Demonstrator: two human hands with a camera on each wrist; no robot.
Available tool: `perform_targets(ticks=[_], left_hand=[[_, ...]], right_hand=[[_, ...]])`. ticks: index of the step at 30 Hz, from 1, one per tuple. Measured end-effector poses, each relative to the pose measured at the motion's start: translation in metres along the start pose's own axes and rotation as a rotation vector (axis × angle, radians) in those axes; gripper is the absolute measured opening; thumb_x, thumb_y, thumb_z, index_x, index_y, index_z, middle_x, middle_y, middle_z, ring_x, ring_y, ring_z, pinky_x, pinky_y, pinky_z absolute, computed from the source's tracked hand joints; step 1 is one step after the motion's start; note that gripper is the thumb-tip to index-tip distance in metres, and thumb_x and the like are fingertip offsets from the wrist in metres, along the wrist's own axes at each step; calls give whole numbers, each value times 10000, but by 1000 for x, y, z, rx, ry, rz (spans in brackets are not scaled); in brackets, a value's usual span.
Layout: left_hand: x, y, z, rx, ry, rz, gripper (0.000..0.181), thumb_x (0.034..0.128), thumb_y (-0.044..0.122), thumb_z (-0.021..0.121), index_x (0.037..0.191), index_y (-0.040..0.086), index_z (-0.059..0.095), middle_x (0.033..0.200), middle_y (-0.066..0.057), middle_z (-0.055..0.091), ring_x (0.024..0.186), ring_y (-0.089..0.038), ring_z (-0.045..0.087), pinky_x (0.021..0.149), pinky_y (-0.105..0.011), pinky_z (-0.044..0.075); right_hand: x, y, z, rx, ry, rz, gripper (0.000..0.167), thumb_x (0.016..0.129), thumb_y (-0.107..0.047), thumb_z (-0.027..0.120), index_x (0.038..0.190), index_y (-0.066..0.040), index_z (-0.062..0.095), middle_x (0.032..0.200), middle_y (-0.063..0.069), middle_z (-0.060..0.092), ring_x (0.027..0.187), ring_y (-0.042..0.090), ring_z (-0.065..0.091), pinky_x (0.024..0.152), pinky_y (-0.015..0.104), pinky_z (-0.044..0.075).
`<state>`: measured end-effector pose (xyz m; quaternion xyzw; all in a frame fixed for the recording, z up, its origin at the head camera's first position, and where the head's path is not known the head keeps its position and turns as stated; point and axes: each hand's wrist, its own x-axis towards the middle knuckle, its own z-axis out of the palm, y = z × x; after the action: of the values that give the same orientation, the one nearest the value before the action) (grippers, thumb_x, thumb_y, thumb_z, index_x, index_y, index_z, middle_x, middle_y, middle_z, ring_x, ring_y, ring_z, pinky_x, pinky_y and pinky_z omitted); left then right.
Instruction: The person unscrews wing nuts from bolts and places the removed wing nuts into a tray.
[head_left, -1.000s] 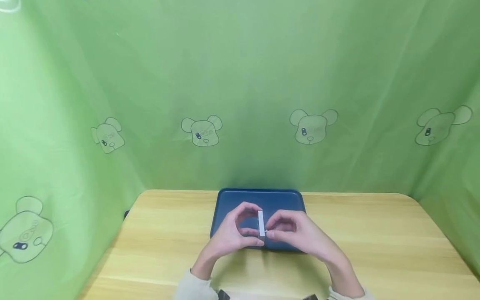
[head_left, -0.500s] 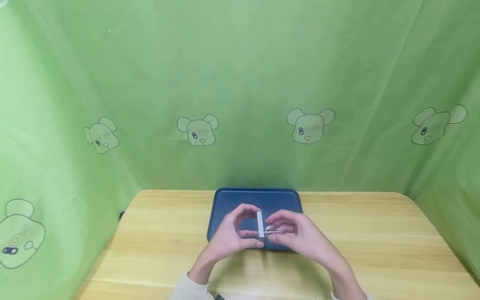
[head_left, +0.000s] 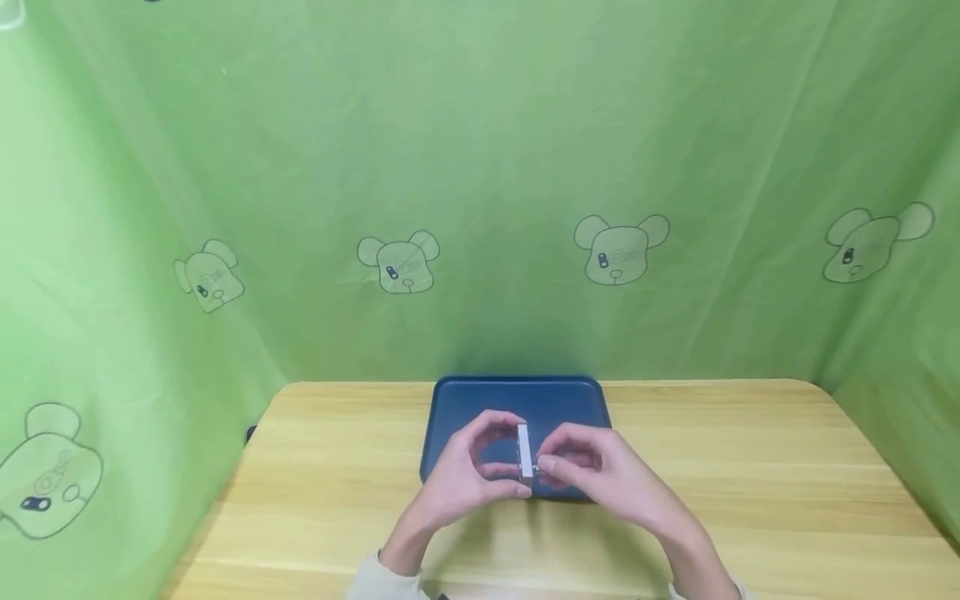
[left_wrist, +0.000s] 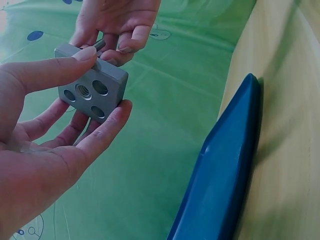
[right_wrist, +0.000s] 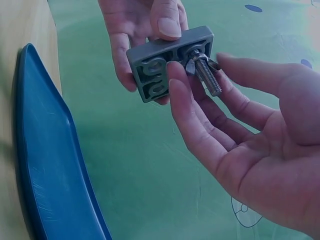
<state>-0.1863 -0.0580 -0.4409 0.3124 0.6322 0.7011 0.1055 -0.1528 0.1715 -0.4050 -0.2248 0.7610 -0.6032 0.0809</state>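
Observation:
My left hand (head_left: 468, 467) grips a flat grey metal block (left_wrist: 90, 100) by its edges, thumb on one side and fingers on the other. Several round holes, one of them threaded, show on its face in the left wrist view. From the block's recessed face, seen in the right wrist view, a threaded bolt (right_wrist: 210, 82) sticks out, with a wing nut (right_wrist: 191, 67) on it close to the block. My right hand (head_left: 592, 467) pinches the wing nut between thumb and index finger. In the head view, the fingers mostly hide the nut and bolt.
A dark blue tray (head_left: 555, 396) lies on the wooden table (head_left: 750, 467), below and behind the hands. Green curtains (head_left: 480, 167) printed with bear heads surround the table at the back and sides.
Half a second ago the right fingers were spread apart around the bolt, leaving it visible; now they have come together on the wing nut. The left hand keeps its grip on the block.

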Motion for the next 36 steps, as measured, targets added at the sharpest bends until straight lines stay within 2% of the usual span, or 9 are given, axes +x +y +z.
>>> perform_targets(ticks=[4, 8, 12, 15, 18, 22, 27, 32, 36], left_hand=[[-1, 0, -1, 10, 8, -11, 733, 713, -193, 794, 1363, 30, 542, 1369, -135, 551, 1298, -335, 532, 964, -459, 609], [-1, 0, -3, 21, 8, -19, 731, 712, -193, 799, 1359, 36, 547, 1369, -126, 556, 1279, -304, 544, 959, -456, 612], [1, -4, -3, 8, 1, -25, 732, 707, -208, 789, 1358, 20, 546, 1362, -136, 563, 1280, -334, 536, 959, -465, 611], [0, -8, -1, -18, -7, -21, 725, 712, -210, 782, 1360, 6, 540, 1361, -162, 557, 1294, -385, 515, 970, -475, 603], [-1, -8, 1, -27, -6, -16, 715, 716, -201, 785, 1353, 16, 545, 1350, -182, 558, 1294, -409, 509, 973, -478, 601], [0, -6, 2, -14, 1, -20, 711, 715, -190, 792, 1347, 27, 551, 1343, -178, 567, 1288, -369, 527, 972, -468, 603], [0, -6, 1, -12, 16, -30, 711, 719, -179, 797, 1359, -24, 529, 1354, -169, 560, 1286, -303, 541, 979, -469, 599], [0, -6, -1, -14, 32, -32, 714, 709, -184, 793, 1342, 54, 564, 1356, -161, 558, 1281, -301, 541, 972, -476, 603], [-1, -7, -1, -24, 36, -38, 721, 709, -187, 790, 1349, 52, 562, 1364, -159, 553, 1286, -299, 538, 980, -477, 598]], right_hand=[[2, 2, 1, 14, -8, -25, 179, 1024, -145, 631, 1055, 27, 669, 1020, 169, 705, 913, 283, 738, 838, 408, 658], [2, 4, 2, 21, 1, -37, 158, 1001, -126, 664, 1046, 24, 682, 1038, 186, 693, 933, 303, 734, 846, 396, 656], [1, 7, 1, 4, 5, -26, 181, 977, -136, 701, 1063, 22, 685, 1040, 152, 707, 954, 340, 727, 842, 346, 649], [0, 8, -1, -4, 3, 4, 197, 953, -145, 732, 1073, 3, 681, 1026, 130, 715, 933, 297, 732, 814, 315, 643], [-1, 10, -2, 21, -9, 14, 228, 934, -124, 750, 1105, 3, 671, 1072, 162, 697, 928, 249, 737, 800, 315, 648], [1, 10, -3, 48, -19, 25, 261, 920, -104, 758, 1144, -5, 666, 1138, 191, 662, 938, 247, 744, 791, 338, 656], [2, 10, -2, 57, -15, 54, 252, 908, -83, 758, 1116, 21, 660, 1080, 185, 671, 896, 257, 749, 759, 370, 667], [2, 10, -1, 44, 4, 54, 196, 911, -88, 750, 1068, -3, 669, 1055, 180, 675, 883, 253, 748, 762, 372, 668], [3, 11, 0, 97, -16, 57, 178, 942, -89, 722, 1068, 18, 656, 1039, 204, 690, 906, 277, 749, 820, 381, 662]])
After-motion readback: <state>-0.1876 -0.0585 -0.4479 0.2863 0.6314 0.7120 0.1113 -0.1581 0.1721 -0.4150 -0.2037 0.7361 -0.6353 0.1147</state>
